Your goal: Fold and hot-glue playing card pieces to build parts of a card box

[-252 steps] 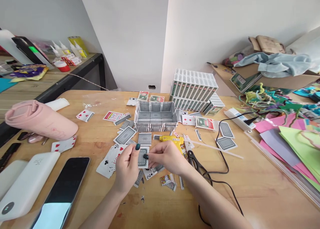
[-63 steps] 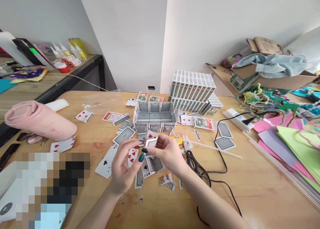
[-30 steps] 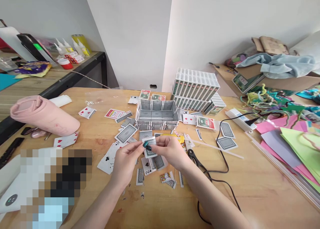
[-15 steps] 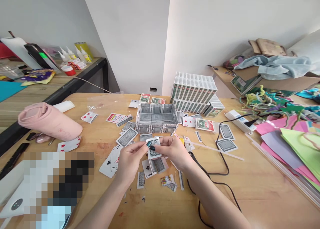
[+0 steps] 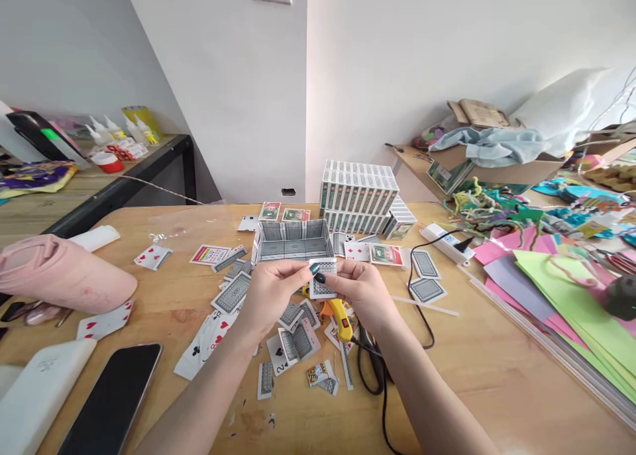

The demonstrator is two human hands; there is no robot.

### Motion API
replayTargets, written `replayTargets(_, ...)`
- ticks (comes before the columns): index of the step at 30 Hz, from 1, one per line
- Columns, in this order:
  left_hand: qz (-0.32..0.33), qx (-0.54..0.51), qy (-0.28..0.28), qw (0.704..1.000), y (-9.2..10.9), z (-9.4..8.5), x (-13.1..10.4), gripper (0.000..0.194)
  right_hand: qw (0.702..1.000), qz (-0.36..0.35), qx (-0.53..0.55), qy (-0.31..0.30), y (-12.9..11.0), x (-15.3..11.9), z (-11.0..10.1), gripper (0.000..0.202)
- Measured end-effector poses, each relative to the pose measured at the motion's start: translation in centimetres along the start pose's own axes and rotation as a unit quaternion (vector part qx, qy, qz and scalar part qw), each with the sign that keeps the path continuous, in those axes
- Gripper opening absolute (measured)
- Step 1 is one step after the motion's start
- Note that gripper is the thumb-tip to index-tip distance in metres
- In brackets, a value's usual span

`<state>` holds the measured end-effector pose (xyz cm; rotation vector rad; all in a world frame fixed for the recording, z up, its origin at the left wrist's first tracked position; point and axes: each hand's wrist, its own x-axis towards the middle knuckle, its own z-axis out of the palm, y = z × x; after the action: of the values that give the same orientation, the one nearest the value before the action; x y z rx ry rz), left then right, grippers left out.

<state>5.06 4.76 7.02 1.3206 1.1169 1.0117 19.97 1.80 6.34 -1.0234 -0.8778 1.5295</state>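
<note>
Between the thumbs and fingers of both hands is a small grey-patterned playing card piece (image 5: 324, 289). My left hand (image 5: 271, 293) pinches its left edge, and my right hand (image 5: 360, 289) grips the right side. Just behind them stands an open box made of playing cards (image 5: 298, 248), its front partly hidden by the hands. Below the right hand lies a yellow glue gun (image 5: 342, 319), with its black cord running to the right. Cut and whole cards, among them a two of spades (image 5: 279, 355), are scattered under and left of the hands.
Stacked card decks (image 5: 358, 200) stand behind the box at right. A white power strip (image 5: 447, 242) and coloured paper sheets (image 5: 551, 309) lie farther right. On the left are a pink rolled pouch (image 5: 64, 276) and a black phone (image 5: 114, 399). Scissors handles (image 5: 370, 362) show near the right forearm.
The view has swung right and slightly up. Both hands have lifted the card piece a little toward the box front, and the yellow glue gun now shows more fully below them.
</note>
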Motion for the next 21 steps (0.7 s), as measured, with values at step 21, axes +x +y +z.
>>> replayTargets(21, -0.025, -0.057, -0.017, 0.998, -0.32, -0.01, 0.03, 0.014, 0.999, 0.019, 0.024, 0.036, 0.44, 0.01, 0.30, 0.024)
